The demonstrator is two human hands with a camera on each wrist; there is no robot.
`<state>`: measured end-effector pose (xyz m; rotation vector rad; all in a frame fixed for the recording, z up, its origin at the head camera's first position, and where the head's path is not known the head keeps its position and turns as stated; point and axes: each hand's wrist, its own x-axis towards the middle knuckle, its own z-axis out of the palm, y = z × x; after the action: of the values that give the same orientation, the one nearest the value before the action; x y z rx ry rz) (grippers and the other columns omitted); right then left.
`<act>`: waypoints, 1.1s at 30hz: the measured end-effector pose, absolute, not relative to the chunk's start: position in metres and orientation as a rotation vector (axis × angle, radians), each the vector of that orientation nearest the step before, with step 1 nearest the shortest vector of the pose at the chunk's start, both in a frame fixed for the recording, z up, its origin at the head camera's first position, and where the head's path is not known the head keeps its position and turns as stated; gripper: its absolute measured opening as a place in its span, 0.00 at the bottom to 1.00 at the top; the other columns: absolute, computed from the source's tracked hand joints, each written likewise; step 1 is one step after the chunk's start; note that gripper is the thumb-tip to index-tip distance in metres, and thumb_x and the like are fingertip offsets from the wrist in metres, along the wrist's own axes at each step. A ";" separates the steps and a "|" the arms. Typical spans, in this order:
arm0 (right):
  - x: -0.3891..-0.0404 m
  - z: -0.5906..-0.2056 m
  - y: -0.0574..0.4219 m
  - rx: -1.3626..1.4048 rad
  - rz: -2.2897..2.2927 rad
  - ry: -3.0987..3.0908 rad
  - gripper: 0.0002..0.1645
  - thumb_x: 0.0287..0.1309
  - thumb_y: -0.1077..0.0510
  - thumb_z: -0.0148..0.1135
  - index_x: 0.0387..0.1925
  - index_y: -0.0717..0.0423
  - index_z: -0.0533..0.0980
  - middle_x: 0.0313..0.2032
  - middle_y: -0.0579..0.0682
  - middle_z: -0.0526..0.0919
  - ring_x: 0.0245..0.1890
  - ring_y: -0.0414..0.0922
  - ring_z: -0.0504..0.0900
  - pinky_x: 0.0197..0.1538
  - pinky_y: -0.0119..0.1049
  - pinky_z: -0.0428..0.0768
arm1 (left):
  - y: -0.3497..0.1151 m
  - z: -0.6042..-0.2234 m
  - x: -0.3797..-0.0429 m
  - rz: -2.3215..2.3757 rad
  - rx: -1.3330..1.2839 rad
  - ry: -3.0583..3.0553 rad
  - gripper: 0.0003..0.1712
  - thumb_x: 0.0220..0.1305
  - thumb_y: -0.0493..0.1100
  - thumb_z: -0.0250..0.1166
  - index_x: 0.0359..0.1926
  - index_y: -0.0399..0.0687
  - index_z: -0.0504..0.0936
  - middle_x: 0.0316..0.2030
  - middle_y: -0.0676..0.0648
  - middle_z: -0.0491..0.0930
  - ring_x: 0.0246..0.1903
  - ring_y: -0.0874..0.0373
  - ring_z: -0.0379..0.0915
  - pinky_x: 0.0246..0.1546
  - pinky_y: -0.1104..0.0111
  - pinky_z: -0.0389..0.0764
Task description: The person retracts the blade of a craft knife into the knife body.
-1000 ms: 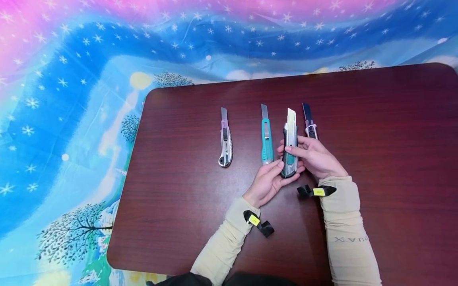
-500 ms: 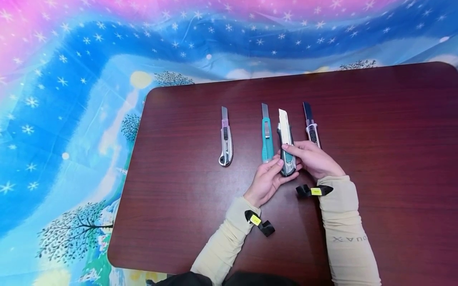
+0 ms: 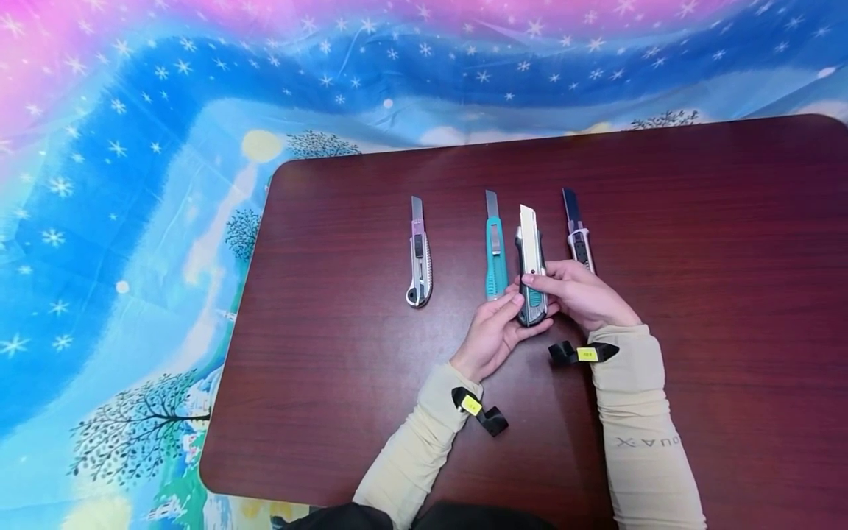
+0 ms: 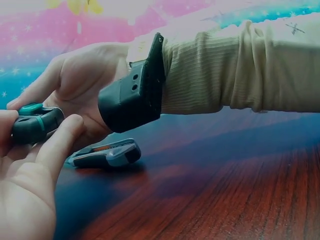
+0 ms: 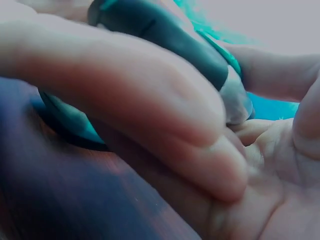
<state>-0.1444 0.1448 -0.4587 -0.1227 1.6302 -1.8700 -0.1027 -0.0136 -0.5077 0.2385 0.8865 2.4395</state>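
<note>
Black and silver, the cutter knife you hold is the dial's centre in the head view, its pale blade extended and pointing toward 12 o'clock. Your left hand, in from 7, pinches the lower end: thumb at the left edge, fingers underneath. Your right hand, in from 4, grips it too, thumb on the face just above the green slider. Left wrist view: knife held clear of the dark red wood-grained table. Near it at 10, a teal cutter, lower end masked by your left fingers. At 2, a black-bladed cutter, lower end behind your right hand. Well apart at 9, a silver cutter with purple collar. All three lie blade roughly toward 12. Tan sleeves cover both arms.
</note>
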 end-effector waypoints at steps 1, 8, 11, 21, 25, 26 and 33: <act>-0.144 -0.459 0.145 -0.128 -1.870 1.631 0.14 0.61 0.57 0.53 0.41 0.66 0.73 0.32 0.49 0.84 0.33 0.40 0.83 0.33 0.31 0.82 | -0.014 -0.508 -0.103 2.437 0.236 0.886 0.23 0.70 0.40 0.41 0.63 0.35 0.58 0.61 0.34 0.61 0.57 0.39 0.62 0.56 0.56 0.71; -0.144 -0.458 0.144 -0.146 -1.873 1.626 0.16 0.59 0.58 0.54 0.44 0.68 0.72 0.35 0.48 0.84 0.37 0.39 0.82 0.38 0.30 0.82 | -0.014 -0.507 -0.102 2.427 0.188 0.896 0.23 0.70 0.41 0.41 0.62 0.35 0.58 0.61 0.33 0.61 0.58 0.38 0.61 0.55 0.58 0.72; -0.144 -0.458 0.144 -0.166 -1.879 1.622 0.20 0.59 0.60 0.55 0.47 0.71 0.69 0.37 0.47 0.84 0.40 0.38 0.81 0.42 0.29 0.81 | -0.015 -0.506 -0.102 2.425 0.171 0.909 0.23 0.70 0.42 0.42 0.62 0.34 0.59 0.60 0.33 0.61 0.58 0.37 0.61 0.55 0.59 0.72; -0.144 -0.460 0.143 -0.164 -1.874 1.639 0.21 0.57 0.61 0.57 0.48 0.72 0.67 0.37 0.48 0.84 0.40 0.39 0.82 0.40 0.30 0.82 | -0.014 -0.506 -0.103 2.444 0.139 0.907 0.23 0.69 0.42 0.44 0.61 0.34 0.60 0.56 0.40 0.68 0.57 0.35 0.60 0.55 0.58 0.72; -0.144 -0.461 0.143 -0.169 -1.864 1.651 0.23 0.56 0.62 0.58 0.50 0.72 0.66 0.37 0.48 0.84 0.40 0.40 0.82 0.39 0.31 0.82 | -0.014 -0.506 -0.103 2.457 0.125 0.901 0.20 0.70 0.41 0.43 0.59 0.37 0.61 0.53 0.46 0.69 0.57 0.34 0.60 0.54 0.57 0.73; -0.144 -0.460 0.142 -0.174 -1.862 1.651 0.23 0.56 0.62 0.58 0.50 0.72 0.65 0.37 0.48 0.84 0.39 0.40 0.82 0.38 0.32 0.82 | -0.014 -0.505 -0.103 2.458 0.124 0.901 0.20 0.70 0.41 0.42 0.59 0.38 0.61 0.53 0.47 0.68 0.57 0.34 0.60 0.54 0.57 0.72; -0.144 -0.461 0.142 -0.206 -1.857 1.653 0.23 0.56 0.62 0.57 0.50 0.73 0.65 0.38 0.48 0.84 0.39 0.40 0.82 0.38 0.33 0.83 | -0.014 -0.505 -0.103 2.462 0.107 0.909 0.17 0.70 0.40 0.41 0.57 0.42 0.61 0.54 0.49 0.67 0.56 0.35 0.62 0.54 0.57 0.72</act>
<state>-0.1439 0.1424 -0.4608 -0.2060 1.6530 -1.8566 -0.1034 -0.0144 -0.5051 0.1074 0.9088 2.4617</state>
